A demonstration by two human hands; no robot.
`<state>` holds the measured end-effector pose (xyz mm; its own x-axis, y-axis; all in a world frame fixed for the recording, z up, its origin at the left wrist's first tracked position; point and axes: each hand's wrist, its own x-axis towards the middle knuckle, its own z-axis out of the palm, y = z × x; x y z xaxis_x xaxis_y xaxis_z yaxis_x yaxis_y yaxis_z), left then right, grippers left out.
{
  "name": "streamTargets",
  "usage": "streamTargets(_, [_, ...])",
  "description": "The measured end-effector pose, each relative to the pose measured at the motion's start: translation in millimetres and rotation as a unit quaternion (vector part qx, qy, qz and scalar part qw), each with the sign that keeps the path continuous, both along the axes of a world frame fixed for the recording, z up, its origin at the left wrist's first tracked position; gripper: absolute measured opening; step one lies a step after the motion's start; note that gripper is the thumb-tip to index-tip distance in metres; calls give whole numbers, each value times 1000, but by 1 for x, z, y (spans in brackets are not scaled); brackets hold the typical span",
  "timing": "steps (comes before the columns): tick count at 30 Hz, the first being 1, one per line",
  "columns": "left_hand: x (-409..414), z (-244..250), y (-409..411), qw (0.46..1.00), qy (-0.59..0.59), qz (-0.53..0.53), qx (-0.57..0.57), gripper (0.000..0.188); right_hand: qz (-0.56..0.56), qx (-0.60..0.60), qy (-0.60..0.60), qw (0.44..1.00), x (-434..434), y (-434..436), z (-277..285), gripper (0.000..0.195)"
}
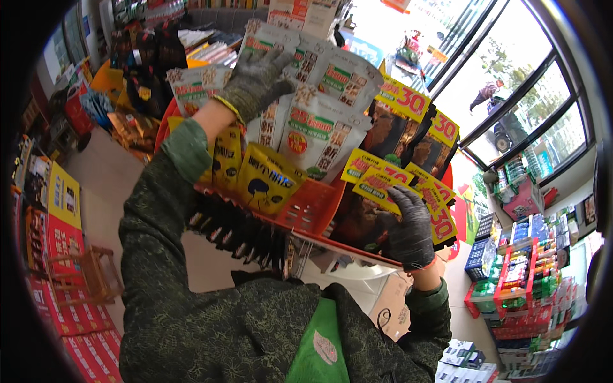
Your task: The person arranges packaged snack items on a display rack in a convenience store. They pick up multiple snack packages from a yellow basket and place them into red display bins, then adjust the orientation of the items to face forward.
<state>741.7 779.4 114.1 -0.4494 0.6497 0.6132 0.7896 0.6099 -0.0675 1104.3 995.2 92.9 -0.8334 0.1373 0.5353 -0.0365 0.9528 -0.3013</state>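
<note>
Snack pouches stand in a red plastic display basket [306, 206] before me. My left hand [261, 81], in a dark grey work glove, lies spread against the upper part of the white snack pouches [330, 81]. Below it are yellow snack pouches [270, 179]. My right hand [409, 227], gloved too, is at the dark snack packs [359, 220] with yellow headers at the basket's right front. Its fingertips meet a yellow header [380, 189]; whether they grip it I cannot tell. More dark packs [402, 117] stand behind.
A row of black packets [234, 234] hangs along the basket's front left. A wooden stool [88, 275] stands at the left, beside red cartons [91, 352]. Drink bottles fill red racks [517, 273] at the right. An opened cardboard piece [392, 304] lies on the floor. A person [486, 93] is outside the window.
</note>
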Motion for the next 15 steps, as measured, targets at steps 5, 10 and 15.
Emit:
streamTargets(5, [57, 22, -65, 987, 81, -132, 41, 63, 0, -98, -39, 994, 22, 1, -13, 48])
streamTargets(10, [160, -16, -143, 987, 4, -96, 126, 56, 132, -338, -98, 927, 4, -36, -48, 50])
streamTargets(15, [212, -112, -181, 961, -42, 98, 255, 58, 109, -350, -96, 925, -52, -70, -81, 74])
